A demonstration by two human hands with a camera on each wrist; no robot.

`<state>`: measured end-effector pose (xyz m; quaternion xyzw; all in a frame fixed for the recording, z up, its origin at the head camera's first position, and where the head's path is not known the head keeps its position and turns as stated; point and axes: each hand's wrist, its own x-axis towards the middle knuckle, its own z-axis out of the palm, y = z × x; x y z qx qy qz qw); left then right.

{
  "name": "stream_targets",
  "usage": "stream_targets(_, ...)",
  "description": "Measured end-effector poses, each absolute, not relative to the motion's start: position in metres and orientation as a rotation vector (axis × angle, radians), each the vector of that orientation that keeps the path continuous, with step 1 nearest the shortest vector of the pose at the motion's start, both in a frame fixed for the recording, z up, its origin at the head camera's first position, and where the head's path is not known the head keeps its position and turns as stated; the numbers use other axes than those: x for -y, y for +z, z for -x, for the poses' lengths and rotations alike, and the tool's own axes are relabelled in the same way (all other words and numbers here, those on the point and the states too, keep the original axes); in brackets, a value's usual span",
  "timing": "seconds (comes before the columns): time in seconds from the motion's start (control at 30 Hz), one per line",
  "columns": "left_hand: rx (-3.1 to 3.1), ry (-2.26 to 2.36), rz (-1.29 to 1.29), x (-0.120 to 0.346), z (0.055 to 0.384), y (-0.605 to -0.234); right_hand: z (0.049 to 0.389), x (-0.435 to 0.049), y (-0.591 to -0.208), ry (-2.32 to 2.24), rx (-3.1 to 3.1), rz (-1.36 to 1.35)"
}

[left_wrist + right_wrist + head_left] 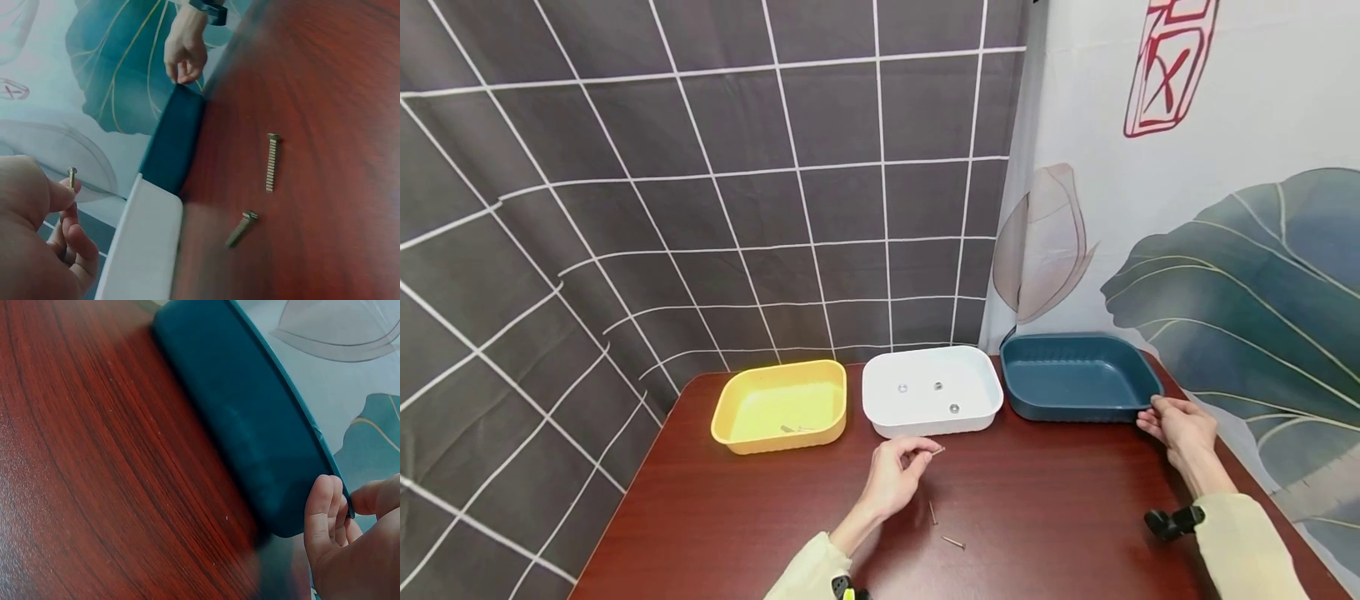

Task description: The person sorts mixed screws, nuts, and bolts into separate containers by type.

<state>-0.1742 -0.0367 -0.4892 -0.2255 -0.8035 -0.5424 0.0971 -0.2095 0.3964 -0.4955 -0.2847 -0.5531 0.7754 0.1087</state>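
My left hand [891,479] pinches a small screw [72,180] between thumb and fingertip, just in front of the white tray [936,427]. Two more screws lie on the table nearby: one screw [932,512] points away from me, the other screw [953,542] lies slanted closer in. At the far right, my right hand [1183,425] grips the front right corner of the dark blue tray [250,425], thumb on one side of the rim and fingers on the other. No contents show inside that tray.
Three metal nuts [954,408] sit apart in the white tray. On the left stands a yellow tray [790,443] with a few small metal pieces [787,429] near its front wall. Behind the reddish-brown table [737,525] hang a grey checked curtain [835,200] and a printed cloth [1075,100].
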Motion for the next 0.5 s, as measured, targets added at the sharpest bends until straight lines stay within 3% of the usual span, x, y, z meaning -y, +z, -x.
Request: stream_targets(0.5,2.348,-1.726,0.625,-0.004,0.206,-0.465,0.207,-0.395,-0.497,2.256,1.641,0.805)
